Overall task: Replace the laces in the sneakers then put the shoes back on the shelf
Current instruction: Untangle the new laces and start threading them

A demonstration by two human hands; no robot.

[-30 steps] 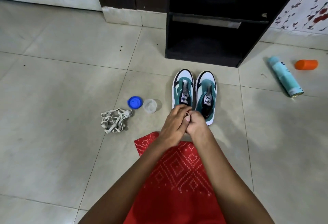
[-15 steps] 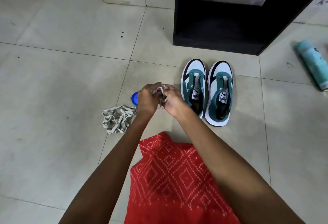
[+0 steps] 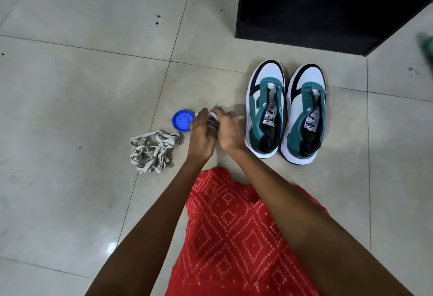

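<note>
Two teal, white and black sneakers stand side by side on the tiled floor, the left sneaker (image 3: 266,110) and the right sneaker (image 3: 304,115), toes toward the shelf; I see no laces in their eyelets. A loose pile of grey-white laces (image 3: 152,150) lies left of my hands. My left hand (image 3: 201,134) and right hand (image 3: 228,131) meet just left of the sneakers, fingers curled round a small clear container (image 3: 212,118) with something dark inside. A blue lid (image 3: 182,121) lies beside my left hand.
A black open shelf unit (image 3: 304,2) stands on the floor behind the sneakers. A blurred teal can (image 3: 427,45) shows at the right edge. Red patterned cloth (image 3: 234,237) covers my lap below my forearms.
My hands moved left from the sneakers' heels to the small container by the blue lid and came down around it. The view tilted down and closer.
</note>
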